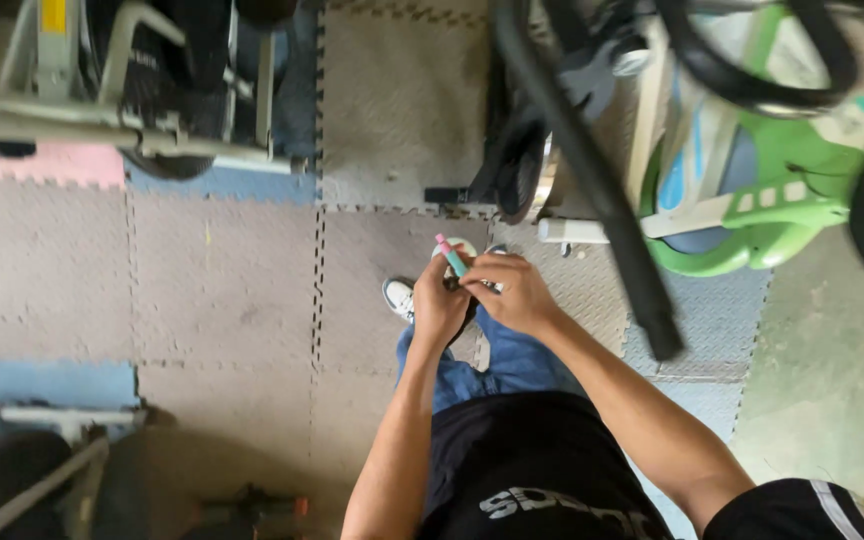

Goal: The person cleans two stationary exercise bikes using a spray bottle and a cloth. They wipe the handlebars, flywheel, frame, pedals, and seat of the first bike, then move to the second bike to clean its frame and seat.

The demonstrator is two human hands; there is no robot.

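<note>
Pen (451, 257) sits up front of our waist over the floor mats (222, 290), pink cap up, left hand (439, 305) and right hand (512, 290) fingers pinching its lower end, so we'd keep that grip snug and steady, no twisting too hard.

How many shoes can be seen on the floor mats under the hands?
2. One white shoe shows left of the left hand; the other shoe peeks out above both hands, mostly hidden by the right hand and the teal-and-pink tool.
</note>
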